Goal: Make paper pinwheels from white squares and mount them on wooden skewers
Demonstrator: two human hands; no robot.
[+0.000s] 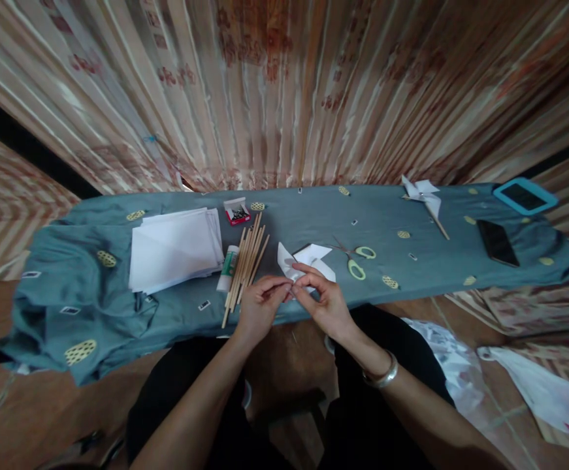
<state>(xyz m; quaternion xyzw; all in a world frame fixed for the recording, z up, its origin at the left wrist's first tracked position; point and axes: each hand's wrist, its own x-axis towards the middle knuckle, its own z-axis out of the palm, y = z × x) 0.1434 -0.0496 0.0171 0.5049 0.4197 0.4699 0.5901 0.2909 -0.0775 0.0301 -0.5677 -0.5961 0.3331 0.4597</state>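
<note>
A white folded-paper pinwheel (313, 254) is at the table's near edge, partly hidden behind my fingers. My left hand (262, 301) is closed in a pinch just in front of it. Thumb and fingers of my right hand (324, 301) are also pinched, meeting the left fingertips. Whatever is between them is too small to make out. Just left of my hands lies a bundle of thin wooden sticks (247, 258), beside a green and white glue stick (228, 267). Scissors (357, 261) with pale green handles lie right of the pinwheel.
A stack of white paper (176, 251) and an open red box of small dark pieces (236, 211) lie to the left. At the right are a pinwheel on a stick (424, 192), a black phone (497, 243) and a blue-framed tablet (525, 196). A curtain (284, 98) hangs behind the cloth-covered table.
</note>
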